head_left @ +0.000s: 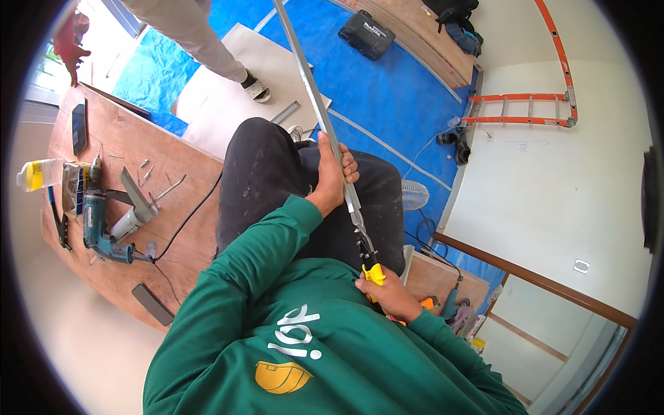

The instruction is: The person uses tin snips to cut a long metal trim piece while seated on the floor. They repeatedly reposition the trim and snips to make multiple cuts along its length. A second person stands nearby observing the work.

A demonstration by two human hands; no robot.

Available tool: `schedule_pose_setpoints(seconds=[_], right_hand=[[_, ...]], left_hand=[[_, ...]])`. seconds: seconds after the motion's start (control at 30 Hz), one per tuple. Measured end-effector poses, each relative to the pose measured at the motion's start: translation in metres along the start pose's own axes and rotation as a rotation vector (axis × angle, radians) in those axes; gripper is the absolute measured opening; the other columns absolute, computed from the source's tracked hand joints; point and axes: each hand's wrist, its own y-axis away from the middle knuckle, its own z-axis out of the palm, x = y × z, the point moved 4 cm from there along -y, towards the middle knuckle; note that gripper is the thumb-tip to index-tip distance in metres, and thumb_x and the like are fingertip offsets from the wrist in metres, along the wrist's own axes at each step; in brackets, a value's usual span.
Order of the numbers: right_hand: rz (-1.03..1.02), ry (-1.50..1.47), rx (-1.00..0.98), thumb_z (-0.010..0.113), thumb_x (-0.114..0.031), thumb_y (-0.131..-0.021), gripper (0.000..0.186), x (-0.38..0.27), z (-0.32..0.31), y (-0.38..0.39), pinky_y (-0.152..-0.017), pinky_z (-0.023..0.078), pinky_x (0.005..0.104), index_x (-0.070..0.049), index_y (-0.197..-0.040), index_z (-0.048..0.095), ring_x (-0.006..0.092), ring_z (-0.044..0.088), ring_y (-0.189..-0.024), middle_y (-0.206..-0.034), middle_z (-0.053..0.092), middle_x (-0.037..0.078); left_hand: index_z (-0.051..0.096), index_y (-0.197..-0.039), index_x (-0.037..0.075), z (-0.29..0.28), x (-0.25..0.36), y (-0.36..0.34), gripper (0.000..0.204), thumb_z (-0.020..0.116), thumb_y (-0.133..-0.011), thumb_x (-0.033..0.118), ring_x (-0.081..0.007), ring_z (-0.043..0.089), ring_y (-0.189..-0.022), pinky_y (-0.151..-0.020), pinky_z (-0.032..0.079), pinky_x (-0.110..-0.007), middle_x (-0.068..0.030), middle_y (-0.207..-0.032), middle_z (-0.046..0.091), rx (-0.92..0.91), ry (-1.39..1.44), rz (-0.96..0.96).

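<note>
A long silver metal channel (302,68) runs from the top of the view down across my dark-trousered lap (256,173). My left hand (333,169) is closed around it. At its lower end the jaws of metal snips (373,270) with yellow handles meet the metal; whether they have cut it I cannot tell. My right hand (387,290) grips those handles close to my stomach.
At left, a plywood board (190,266) carries a teal drill (95,221), caulking gun, phones and bottle. Another person's leg (200,41) stands on a paper sheet over blue sheeting (360,138). A black case (366,33) lies beyond; an orange ladder (519,120) is at right.
</note>
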Motion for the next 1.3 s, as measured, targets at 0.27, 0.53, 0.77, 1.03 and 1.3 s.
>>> schedule_pose_setpoints(seconds=[0.27, 0.53, 0.77, 1.03, 1.3], right_hand=[[-0.017, -0.020, -0.034, 0.076, -0.022, -0.100, 0.023, -0.012, 0.000, -0.003, -0.072, 0.051, 0.0317, -0.005, -0.106, 0.061, 0.0118, 0.061, -0.075, -0.085, 0.062, 0.001], [-0.190, 0.125, 0.040, 0.075, -0.021, -0.096, 0.027, -0.009, 0.004, -0.001, -0.089, 0.052, 0.0402, 0.000, -0.109, 0.064, 0.0264, 0.065, -0.093, -0.096, 0.067, 0.012], [-0.135, 0.121, 0.052, 0.076, -0.025, -0.097, 0.033, -0.008, 0.004, 0.001, -0.089, 0.052, 0.0388, 0.000, -0.114, 0.061, 0.0240, 0.064, -0.093, -0.097, 0.065, 0.012], [0.070, 0.134, -0.148, 0.079, -0.034, -0.099, 0.044, -0.025, -0.026, 0.055, -0.096, 0.051, 0.0352, -0.002, -0.121, 0.060, 0.0185, 0.063, -0.101, -0.105, 0.065, 0.007], [-0.044, 0.032, -0.153, 0.079, -0.032, -0.100, 0.045, -0.007, -0.021, 0.042, -0.097, 0.051, 0.0340, -0.001, -0.126, 0.060, 0.0181, 0.064, -0.103, -0.106, 0.067, 0.006]], left_hand=[[0.047, -0.100, 0.016, 0.000, 0.000, -0.004, 0.068, 0.044, -0.105, 0.084, -0.0085, 0.037, -0.056, -0.047, 0.033, -0.025, 0.0027, -0.073, 0.037, 0.020, 0.000, -0.005], [0.047, -0.100, 0.016, 0.002, 0.001, 0.000, 0.068, 0.044, -0.105, 0.083, -0.0086, 0.037, -0.055, -0.047, 0.033, -0.025, 0.0026, -0.073, 0.037, -0.003, 0.016, 0.003], [0.048, -0.100, 0.014, 0.006, 0.002, 0.002, 0.067, 0.044, -0.107, 0.081, -0.0090, 0.038, -0.055, -0.047, 0.034, -0.026, 0.0017, -0.073, 0.039, 0.005, 0.044, -0.006], [0.051, -0.100, 0.011, 0.025, 0.022, 0.016, 0.065, 0.043, -0.111, 0.074, -0.0077, 0.038, -0.057, -0.045, 0.037, -0.022, 0.0009, -0.072, 0.038, -0.325, 0.267, -0.066], [0.053, -0.101, 0.010, 0.025, 0.030, 0.021, 0.066, 0.041, -0.111, 0.075, -0.0086, 0.038, -0.056, -0.045, 0.037, -0.024, 0.0006, -0.073, 0.040, -0.411, 0.360, -0.118]])
